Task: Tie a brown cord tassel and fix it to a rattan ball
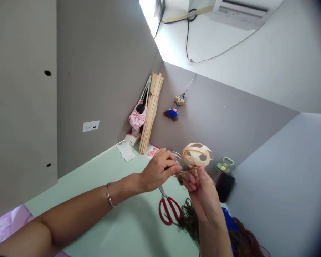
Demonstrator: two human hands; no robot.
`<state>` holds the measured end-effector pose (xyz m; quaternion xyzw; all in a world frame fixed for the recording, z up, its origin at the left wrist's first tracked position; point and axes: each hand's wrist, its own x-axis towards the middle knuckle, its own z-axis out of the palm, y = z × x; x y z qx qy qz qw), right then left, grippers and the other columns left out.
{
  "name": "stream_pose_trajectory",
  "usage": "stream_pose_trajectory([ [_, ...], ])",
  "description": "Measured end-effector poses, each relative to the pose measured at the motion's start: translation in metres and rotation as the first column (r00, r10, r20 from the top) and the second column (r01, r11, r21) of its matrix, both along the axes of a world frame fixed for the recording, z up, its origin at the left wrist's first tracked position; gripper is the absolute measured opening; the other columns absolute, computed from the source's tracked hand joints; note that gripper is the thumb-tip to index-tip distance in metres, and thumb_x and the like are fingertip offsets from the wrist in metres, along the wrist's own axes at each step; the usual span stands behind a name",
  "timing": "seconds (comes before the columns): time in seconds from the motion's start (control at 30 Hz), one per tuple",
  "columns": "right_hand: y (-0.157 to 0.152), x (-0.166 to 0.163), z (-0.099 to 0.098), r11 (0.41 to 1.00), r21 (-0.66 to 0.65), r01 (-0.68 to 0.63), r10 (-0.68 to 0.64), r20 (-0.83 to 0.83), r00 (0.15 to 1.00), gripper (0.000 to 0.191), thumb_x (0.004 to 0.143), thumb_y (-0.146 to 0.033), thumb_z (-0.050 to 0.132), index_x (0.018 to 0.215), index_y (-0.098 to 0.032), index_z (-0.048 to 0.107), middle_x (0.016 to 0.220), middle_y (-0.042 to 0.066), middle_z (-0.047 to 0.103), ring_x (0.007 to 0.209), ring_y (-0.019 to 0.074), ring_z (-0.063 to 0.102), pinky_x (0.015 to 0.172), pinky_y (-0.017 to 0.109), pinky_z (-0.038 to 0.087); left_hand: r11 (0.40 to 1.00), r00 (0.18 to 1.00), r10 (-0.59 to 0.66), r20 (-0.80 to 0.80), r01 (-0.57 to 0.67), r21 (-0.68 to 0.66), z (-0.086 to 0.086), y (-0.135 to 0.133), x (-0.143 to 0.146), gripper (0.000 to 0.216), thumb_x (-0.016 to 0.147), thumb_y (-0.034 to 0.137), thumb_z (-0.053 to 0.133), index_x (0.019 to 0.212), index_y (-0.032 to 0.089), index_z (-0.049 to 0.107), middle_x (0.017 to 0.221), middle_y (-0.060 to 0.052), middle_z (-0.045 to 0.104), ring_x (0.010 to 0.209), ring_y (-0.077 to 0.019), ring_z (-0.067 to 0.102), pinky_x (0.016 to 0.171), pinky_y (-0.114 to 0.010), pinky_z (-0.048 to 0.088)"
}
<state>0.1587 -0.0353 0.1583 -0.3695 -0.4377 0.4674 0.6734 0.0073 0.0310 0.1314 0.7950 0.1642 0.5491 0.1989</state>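
In the head view, my right hand point(199, 191) is raised over the table, thumb and fingers closed on the lower side of an openwork ball point(196, 155) woven from pale, flat wooden strips. Some loose strip ends stick out at its right. My left hand point(160, 169) is beside it with bent fingers, thumb pointing at the ball's lower left. What those fingers hold, if anything, is hidden. Behind the fingertips shows a round, clear or shiny dish point(179, 160), partly covered by both hands. Red-handled scissors point(170, 211) lie on the table below the hands.
Dark olive cords point(189, 223) lie beside the scissors, near blue cord point(230, 220) and brown cord point(247, 239). A dark phone-like object point(225, 187) and a green-lidded bottle point(224, 165) stand at right. A bundle of wooden strips point(151, 114) leans in the corner by a tissue box point(133, 138).
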Motion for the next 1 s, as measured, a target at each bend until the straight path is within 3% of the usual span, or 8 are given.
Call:
stream_pose_trajectory([
  [0.17,-0.001,-0.001,-0.002,0.999,-0.038,-0.006,0.009,0.094,0.996,0.043,0.076,-0.051,0.077,0.067,-0.02,0.049,0.054,-0.009,0.032,0.047,0.006,0.021,0.041,0.018,0.021,0.948,0.981,-0.108,0.159,0.15,-0.281,0.0,0.0,0.001,0.031,0.092,0.044,0.058,0.077,0.017,0.056,0.079,-0.001,0.054,0.074,-0.0124,0.05,0.08,-0.031,0.044],
  [0.3,-0.003,-0.002,-0.004,1.0,-0.02,0.024,-0.019,0.212,0.977,0.044,0.078,-0.055,0.074,0.065,-0.02,0.049,0.047,-0.009,0.033,0.046,0.0062,0.022,0.043,0.02,0.021,0.748,0.889,-0.308,0.339,0.446,-0.492,-0.003,0.0,0.005,0.054,0.076,0.04,0.078,0.117,0.022,0.048,0.087,0.001,0.059,0.076,-0.0129,0.057,0.073,-0.028,0.047],
  [0.4,-0.005,-0.004,-0.006,0.999,-0.031,0.039,-0.028,0.299,0.954,0.04,0.078,-0.054,0.075,0.07,-0.019,0.055,0.048,-0.009,0.033,0.046,0.0063,0.023,0.044,0.02,0.02,0.657,0.83,-0.358,0.427,0.549,-0.517,-0.002,-0.002,0.007,0.078,0.069,0.036,0.085,0.132,0.023,0.041,0.104,-0.006,0.063,0.096,-0.0182,0.062,0.083,-0.031,0.049],
  [0.57,-0.009,-0.005,-0.002,0.999,-0.008,0.042,-0.035,0.406,0.913,0.038,0.078,-0.052,0.075,0.093,-0.018,0.067,0.054,-0.007,0.042,0.049,0.0084,0.032,0.046,0.022,0.027,0.526,0.684,-0.445,0.579,0.722,-0.449,0.002,-0.001,0.008,0.069,0.074,0.032,0.081,0.133,0.022,0.047,0.126,-0.01,0.061,0.111,-0.0222,0.062,0.097,-0.035,0.048],
  [0.67,-0.012,-0.002,0.0,0.997,0.03,0.069,-0.074,0.509,0.858,0.046,0.074,-0.043,0.08,0.112,-0.021,0.066,0.066,-0.002,0.057,0.058,0.0131,0.048,0.054,0.025,0.039,0.553,0.697,-0.371,0.614,0.697,-0.456,0.004,0.002,0.007,0.073,0.074,0.032,0.082,0.136,0.023,0.045,0.128,-0.011,0.061,0.105,-0.0221,0.065,0.089,-0.034,0.052],
  [0.83,-0.016,0.0,-0.005,0.916,0.375,0.142,-0.397,0.798,0.454,0.01,0.087,-0.031,0.067,0.09,-0.022,0.07,0.081,0.004,0.066,0.072,0.0186,0.059,0.067,0.03,0.046,0.587,0.717,-0.295,0.632,0.658,-0.471,0.004,0.002,0.007,0.076,0.073,0.034,0.081,0.136,0.023,0.042,0.129,-0.012,0.059,0.086,-0.0172,0.067,0.077,-0.032,0.055],
  [0.93,-0.02,-0.003,-0.007,0.815,0.576,0.065,-0.579,0.805,0.129,0.013,0.094,-0.026,0.058,0.097,-0.023,0.07,0.088,0.005,0.067,0.075,0.0179,0.061,0.067,0.028,0.045,0.594,0.701,-0.27,0.66,0.661,-0.458,0.004,0.001,0.009,0.077,0.071,0.033,0.083,0.134,0.021,0.042,0.135,-0.014,0.055,0.1,-0.0219,0.065,0.08,-0.032,0.055],
  [1.0,-0.022,-0.007,-0.006,0.757,0.653,-0.004,-0.653,0.757,0.015,0.015,0.095,-0.022,0.057,0.105,-0.022,0.069,0.093,0.005,0.068,0.079,0.0173,0.063,0.071,0.027,0.046,0.598,0.698,-0.254,0.669,0.657,-0.458,0.003,-0.001,0.011,0.076,0.07,0.032,0.084,0.133,0.021,0.042,0.134,-0.013,0.055,0.102,-0.0216,0.065,0.083,-0.031,0.054],
])
